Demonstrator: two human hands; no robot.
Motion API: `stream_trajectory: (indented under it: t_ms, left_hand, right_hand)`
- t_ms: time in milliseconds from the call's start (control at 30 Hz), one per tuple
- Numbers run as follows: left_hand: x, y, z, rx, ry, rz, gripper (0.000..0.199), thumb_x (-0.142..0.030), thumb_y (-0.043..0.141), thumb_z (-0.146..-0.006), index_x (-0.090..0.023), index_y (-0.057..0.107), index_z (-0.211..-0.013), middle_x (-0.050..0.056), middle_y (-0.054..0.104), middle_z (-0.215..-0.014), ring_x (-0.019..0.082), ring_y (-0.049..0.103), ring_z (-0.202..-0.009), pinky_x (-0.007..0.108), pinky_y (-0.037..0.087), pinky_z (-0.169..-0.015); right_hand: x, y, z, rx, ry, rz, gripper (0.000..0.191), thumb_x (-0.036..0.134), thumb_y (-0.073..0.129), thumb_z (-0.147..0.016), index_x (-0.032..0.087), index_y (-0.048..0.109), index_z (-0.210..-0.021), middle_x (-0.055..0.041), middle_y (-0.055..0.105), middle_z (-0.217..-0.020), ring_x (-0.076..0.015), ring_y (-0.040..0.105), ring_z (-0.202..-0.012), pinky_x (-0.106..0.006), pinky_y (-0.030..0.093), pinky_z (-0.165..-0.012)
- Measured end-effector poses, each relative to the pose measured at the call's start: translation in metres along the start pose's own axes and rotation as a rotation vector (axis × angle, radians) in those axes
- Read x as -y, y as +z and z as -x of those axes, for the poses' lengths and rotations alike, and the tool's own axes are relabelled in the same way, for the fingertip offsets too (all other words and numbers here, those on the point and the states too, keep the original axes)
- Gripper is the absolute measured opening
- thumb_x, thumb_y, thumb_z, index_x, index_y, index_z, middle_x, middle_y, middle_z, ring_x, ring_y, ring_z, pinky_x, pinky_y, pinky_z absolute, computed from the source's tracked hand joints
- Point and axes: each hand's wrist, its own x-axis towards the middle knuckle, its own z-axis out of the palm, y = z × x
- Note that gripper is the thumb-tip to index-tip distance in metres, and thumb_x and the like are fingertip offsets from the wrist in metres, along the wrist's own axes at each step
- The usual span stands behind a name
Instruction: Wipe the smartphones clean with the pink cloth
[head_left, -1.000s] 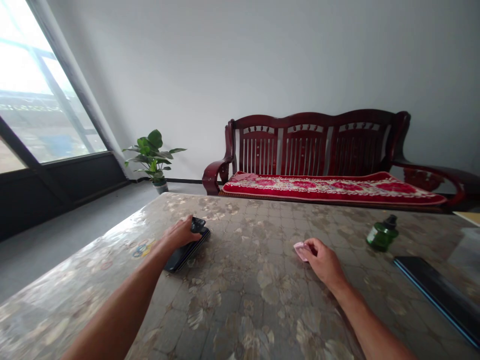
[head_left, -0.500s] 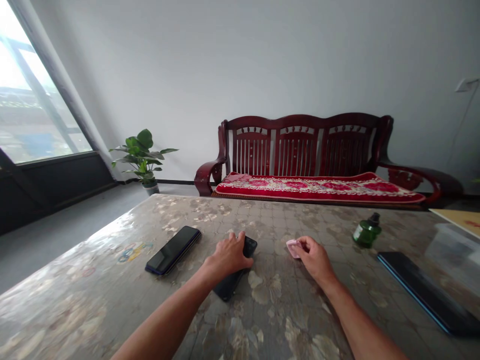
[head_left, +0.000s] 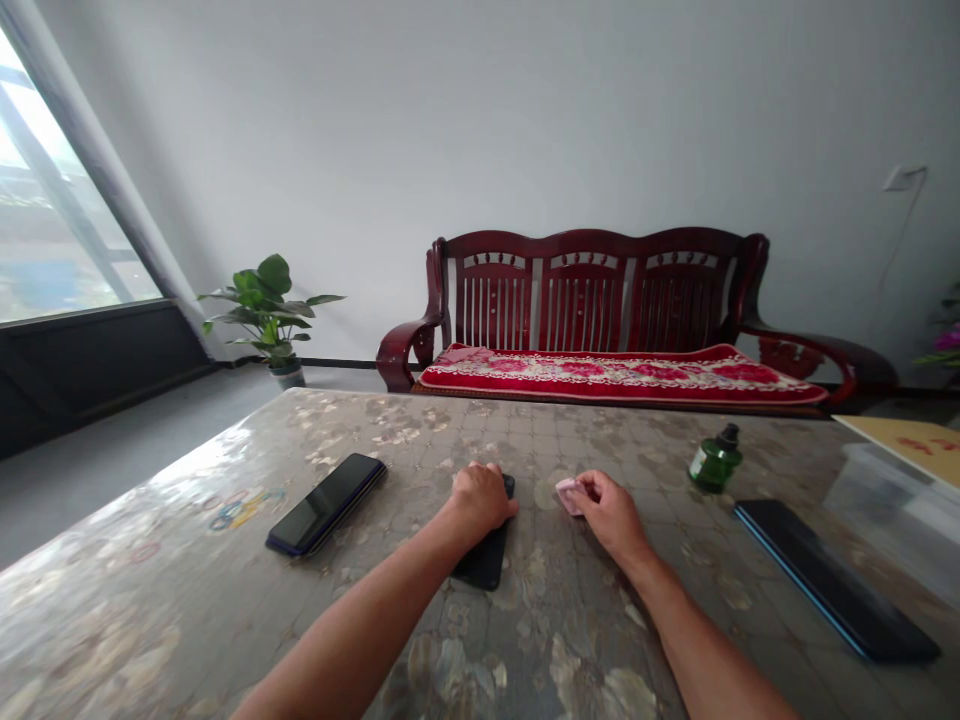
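Your left hand (head_left: 482, 497) is at the centre of the frame, closed over the far end of a black phone (head_left: 487, 565), with the thumb along its right edge. The phone's near end shows below your palm, pointing toward the bottom of the frame, low against the table (head_left: 540, 630); the covered part is hidden, so you cannot tell how every finger sits.

Your right hand (head_left: 611, 515), just right of centre, pinches a small pink cloth (head_left: 568, 496) between thumb and fingers. The cloth sticks out to the left of your fingertips, near the phone but apart from it.

Left of your left hand, a second phone (head_left: 326, 505) lies slanted, screen up, and well apart from it. Some coloured bands (head_left: 244, 508) lie beside that phone, toward the left edge of the frame. To the right of your right hand, a green bottle (head_left: 715, 465) stands upright. Nearer the lower right, a blue-edged phone (head_left: 832, 590) lies flat, beside a clear box (head_left: 885, 510). Beyond the table, a red mat (head_left: 615, 372) covers the seat of a wooden bench (head_left: 585, 295).
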Motion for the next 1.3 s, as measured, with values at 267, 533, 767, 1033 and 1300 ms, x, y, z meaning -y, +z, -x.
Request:
stream_trajectory:
  t_ms: [267, 533, 767, 1033, 1300]
  left_hand:
    - [-0.004, 0.000, 0.009, -0.056, 0.009, 0.057, 0.043, -0.044, 0.058, -0.090, -0.010, 0.061, -0.117, 0.025, 0.065, -0.110, 0.038, 0.065, -0.103, 0.044, 0.051, -0.080]
    - [0.027, 0.003, 0.028, -0.071, 0.140, 0.165, 0.029, -0.028, 0.055, -0.092, -0.017, 0.064, -0.117, 0.013, 0.071, -0.106, 0.029, 0.067, -0.105, 0.035, 0.051, -0.087]
    - [0.048, 0.024, 0.053, -0.143, 0.489, 0.382, 0.036, -0.026, 0.061, -0.089, -0.023, 0.062, -0.125, 0.006, 0.062, -0.125, 0.021, 0.059, -0.117, 0.029, 0.045, -0.101]
    - [0.050, 0.045, 0.070, -0.077, 0.630, 0.381, 0.069, -0.032, 0.075, -0.078, -0.027, 0.048, -0.141, 0.009, 0.035, -0.155, 0.033, 0.026, -0.143, 0.050, 0.027, -0.117]
    - [0.027, 0.066, 0.073, -0.205, 0.544, 0.384, 0.057, -0.035, 0.074, -0.079, -0.026, 0.055, -0.132, 0.008, 0.046, -0.146, 0.030, 0.039, -0.134, 0.046, 0.033, -0.114]
  right_hand:
    - [0.001, -0.001, 0.000, 0.015, -0.014, 0.012, 0.024, 0.044, 0.057, -0.077, 0.021, 0.062, -0.082, -0.0029, 0.070, -0.078, -0.0208, 0.065, -0.073, -0.029, 0.047, -0.068]
    - [0.002, 0.000, 0.000, -0.009, 0.021, -0.090, 0.033, 0.044, 0.061, -0.073, 0.019, 0.065, -0.093, -0.0048, 0.073, -0.082, -0.0214, 0.067, -0.075, -0.030, 0.050, -0.069]
    - [0.006, -0.004, 0.002, -0.028, -0.011, -0.033, 0.031, 0.041, 0.060, -0.073, 0.020, 0.071, -0.093, -0.0067, 0.075, -0.089, -0.0234, 0.067, -0.081, -0.032, 0.050, -0.074]
    - [0.030, 0.004, 0.014, -0.181, -0.385, 0.327, 0.013, 0.031, 0.059, -0.086, 0.022, 0.069, -0.082, -0.0041, 0.070, -0.085, -0.0213, 0.058, -0.085, -0.031, 0.043, -0.079]
    - [0.061, 0.035, 0.028, -0.033, -0.606, 0.560, 0.016, 0.012, 0.058, -0.089, 0.024, 0.067, -0.085, -0.0007, 0.067, -0.083, -0.0188, 0.057, -0.083, -0.029, 0.042, -0.075]
